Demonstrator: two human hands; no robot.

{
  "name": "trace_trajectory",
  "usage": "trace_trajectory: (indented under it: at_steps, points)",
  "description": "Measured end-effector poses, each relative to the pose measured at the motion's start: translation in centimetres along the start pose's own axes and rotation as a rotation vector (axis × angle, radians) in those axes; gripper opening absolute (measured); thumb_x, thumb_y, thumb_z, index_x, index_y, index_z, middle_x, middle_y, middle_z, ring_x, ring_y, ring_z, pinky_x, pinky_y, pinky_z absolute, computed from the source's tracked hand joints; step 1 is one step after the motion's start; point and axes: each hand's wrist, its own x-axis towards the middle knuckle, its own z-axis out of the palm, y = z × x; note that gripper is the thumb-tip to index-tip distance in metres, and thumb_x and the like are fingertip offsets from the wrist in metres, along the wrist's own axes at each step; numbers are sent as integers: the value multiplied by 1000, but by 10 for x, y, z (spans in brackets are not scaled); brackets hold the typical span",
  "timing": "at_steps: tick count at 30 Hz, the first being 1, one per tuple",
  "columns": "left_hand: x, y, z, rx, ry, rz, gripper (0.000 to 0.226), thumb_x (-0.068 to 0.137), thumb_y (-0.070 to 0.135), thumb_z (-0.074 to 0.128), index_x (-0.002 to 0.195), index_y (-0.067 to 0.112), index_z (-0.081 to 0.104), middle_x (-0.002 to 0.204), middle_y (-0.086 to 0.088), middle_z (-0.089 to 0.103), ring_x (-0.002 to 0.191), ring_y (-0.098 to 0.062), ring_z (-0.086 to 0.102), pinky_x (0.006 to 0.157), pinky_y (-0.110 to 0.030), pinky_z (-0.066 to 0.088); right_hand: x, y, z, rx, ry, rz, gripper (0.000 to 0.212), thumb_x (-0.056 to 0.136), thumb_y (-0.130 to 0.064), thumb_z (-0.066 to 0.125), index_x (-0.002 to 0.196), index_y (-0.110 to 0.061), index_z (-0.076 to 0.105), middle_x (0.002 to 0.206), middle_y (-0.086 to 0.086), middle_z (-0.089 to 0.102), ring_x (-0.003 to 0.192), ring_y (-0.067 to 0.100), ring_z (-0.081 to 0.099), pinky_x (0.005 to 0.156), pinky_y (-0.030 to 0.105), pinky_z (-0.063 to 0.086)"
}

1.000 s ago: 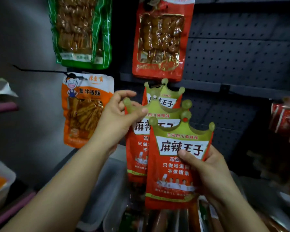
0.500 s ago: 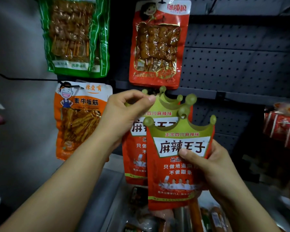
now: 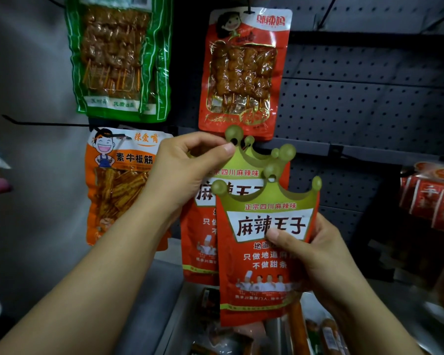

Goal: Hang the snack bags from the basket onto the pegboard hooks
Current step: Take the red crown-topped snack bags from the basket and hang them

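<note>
Left grip (image 3: 187, 172) pinching rear crown bag (image 3: 244, 165); right grip (image 3: 315, 254) clasping front crown bag (image 3: 262, 254).

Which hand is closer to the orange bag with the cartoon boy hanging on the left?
Left. The left hand overlaps the orange bag's right edge while pinching a crown-top bag. The right hand is well off to the right, gripping the front crown-top bag.

head cam, only view | worn on person, faces forward and slightly down at pegboard (image 3: 369, 103) | close range: pegboard fills upper and right frame, forearms enter from the bottom edge in front of it | wide-angle, edges bowed | below pegboard, packets in a bin just inside bottom edge | no second view to overlap
</note>
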Motion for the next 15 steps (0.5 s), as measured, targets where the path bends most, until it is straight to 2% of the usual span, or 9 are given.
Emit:
trace_trajectory:
  at_steps: [6,15]
  points:
    - [4,-10,5,-25,-27,-155,15,77,23,75,62,21,70,66,-2,68,61,-10,63,54,-18,50,0,1,-2,17,26,19,40,60,-19,79,97,-18,65,90,7,76,78,26,74,58,30,58]
    - [12,-23,7,-36,-120,-224,16,76,20,76,61,24,72,63,7,71,58,-4,66,51,-15,49,4,10,-5,30,18,69,42,61,-20,80,99,-17,63,91,7,76,79,26,74,58,28,58]
